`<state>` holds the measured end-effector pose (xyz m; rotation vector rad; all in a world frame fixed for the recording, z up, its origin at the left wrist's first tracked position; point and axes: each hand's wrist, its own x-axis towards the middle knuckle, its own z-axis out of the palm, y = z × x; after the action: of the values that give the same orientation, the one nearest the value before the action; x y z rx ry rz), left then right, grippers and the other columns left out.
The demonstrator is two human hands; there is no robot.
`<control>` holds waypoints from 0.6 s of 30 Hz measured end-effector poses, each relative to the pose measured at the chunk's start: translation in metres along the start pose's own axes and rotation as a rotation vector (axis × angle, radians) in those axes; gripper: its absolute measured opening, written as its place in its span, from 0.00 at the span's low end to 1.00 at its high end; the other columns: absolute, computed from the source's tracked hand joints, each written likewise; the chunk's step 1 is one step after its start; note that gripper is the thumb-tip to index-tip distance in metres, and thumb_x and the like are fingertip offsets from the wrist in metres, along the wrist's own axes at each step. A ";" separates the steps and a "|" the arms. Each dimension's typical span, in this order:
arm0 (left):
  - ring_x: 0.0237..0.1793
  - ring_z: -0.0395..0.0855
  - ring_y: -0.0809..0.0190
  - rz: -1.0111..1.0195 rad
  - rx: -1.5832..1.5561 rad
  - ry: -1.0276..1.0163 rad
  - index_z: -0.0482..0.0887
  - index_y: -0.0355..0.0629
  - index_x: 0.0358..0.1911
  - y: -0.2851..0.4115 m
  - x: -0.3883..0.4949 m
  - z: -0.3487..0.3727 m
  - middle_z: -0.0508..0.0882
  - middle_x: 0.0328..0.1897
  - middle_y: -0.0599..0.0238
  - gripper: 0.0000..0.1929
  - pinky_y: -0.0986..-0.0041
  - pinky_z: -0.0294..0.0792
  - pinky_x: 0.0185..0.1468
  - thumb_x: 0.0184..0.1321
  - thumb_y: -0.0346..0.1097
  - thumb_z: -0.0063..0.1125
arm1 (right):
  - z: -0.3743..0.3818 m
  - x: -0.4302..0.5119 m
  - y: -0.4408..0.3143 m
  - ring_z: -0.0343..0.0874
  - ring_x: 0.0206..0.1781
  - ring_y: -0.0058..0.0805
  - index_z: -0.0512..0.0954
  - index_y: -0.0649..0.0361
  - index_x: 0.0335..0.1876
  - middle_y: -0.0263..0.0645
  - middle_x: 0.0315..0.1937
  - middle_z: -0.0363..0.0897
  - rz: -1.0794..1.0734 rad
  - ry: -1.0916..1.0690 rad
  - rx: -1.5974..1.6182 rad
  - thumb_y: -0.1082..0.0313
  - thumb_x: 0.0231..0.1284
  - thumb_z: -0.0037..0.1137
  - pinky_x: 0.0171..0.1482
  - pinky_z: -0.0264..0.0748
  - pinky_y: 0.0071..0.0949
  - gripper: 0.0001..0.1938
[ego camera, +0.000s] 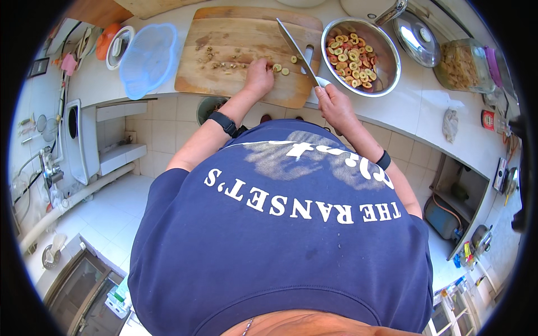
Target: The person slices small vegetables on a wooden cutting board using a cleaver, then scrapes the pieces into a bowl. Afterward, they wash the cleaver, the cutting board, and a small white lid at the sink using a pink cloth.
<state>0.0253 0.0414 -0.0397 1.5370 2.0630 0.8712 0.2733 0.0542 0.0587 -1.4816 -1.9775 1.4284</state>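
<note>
A wooden cutting board (248,38) lies on the counter before me. My left hand (259,78) rests on it with curled fingers, and whatever they may hold is hidden. Beside its fingertips are round fruit slices (280,70), pale with dark centres. My right hand (336,105) grips the white handle of a kitchen knife (296,50), whose broad blade slants up and left over the board's right part. Small brownish fruit scraps (216,65) are scattered left of my left hand. To the right, a metal pan (388,75) holds many red-skinned fruit slices (353,59).
A translucent blue plastic basket (149,59) stands left of the board. Behind the pan are a metal lid (418,38) and a large jar (462,65) with a purple lid. A crumpled plastic bag (450,124) lies near the counter's edge. Below the board stands a bin (207,111).
</note>
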 end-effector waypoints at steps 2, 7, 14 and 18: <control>0.44 0.79 0.47 0.024 0.113 -0.014 0.80 0.37 0.47 0.008 -0.001 -0.004 0.82 0.37 0.48 0.19 0.61 0.73 0.49 0.49 0.29 0.59 | 0.003 -0.002 0.001 0.77 0.27 0.48 0.72 0.63 0.36 0.50 0.22 0.76 -0.030 -0.006 -0.018 0.54 0.70 0.48 0.31 0.71 0.40 0.17; 0.53 0.75 0.43 -0.008 0.155 -0.072 0.80 0.37 0.49 0.029 -0.004 -0.008 0.80 0.46 0.43 0.23 0.58 0.69 0.56 0.43 0.32 0.64 | 0.002 -0.006 -0.001 0.69 0.20 0.19 0.72 0.61 0.35 0.31 0.19 0.70 0.073 -0.156 0.260 0.55 0.72 0.47 0.23 0.66 0.24 0.16; 0.49 0.77 0.43 0.064 0.120 -0.082 0.81 0.38 0.45 0.037 0.003 -0.003 0.82 0.42 0.46 0.21 0.58 0.71 0.53 0.43 0.33 0.68 | -0.003 -0.003 -0.004 0.65 0.18 0.14 0.70 0.57 0.38 0.29 0.19 0.68 0.210 -0.226 0.462 0.54 0.74 0.43 0.22 0.62 0.15 0.14; 0.44 0.80 0.46 0.052 0.144 -0.105 0.82 0.38 0.40 0.036 0.007 0.002 0.83 0.39 0.48 0.17 0.60 0.73 0.50 0.43 0.32 0.67 | -0.006 0.001 0.002 0.65 0.18 0.15 0.70 0.56 0.39 0.31 0.20 0.68 0.275 -0.266 0.568 0.54 0.74 0.43 0.22 0.62 0.15 0.14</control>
<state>0.0492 0.0554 -0.0151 1.6806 2.0573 0.6571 0.2783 0.0579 0.0593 -1.3780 -1.3350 2.1710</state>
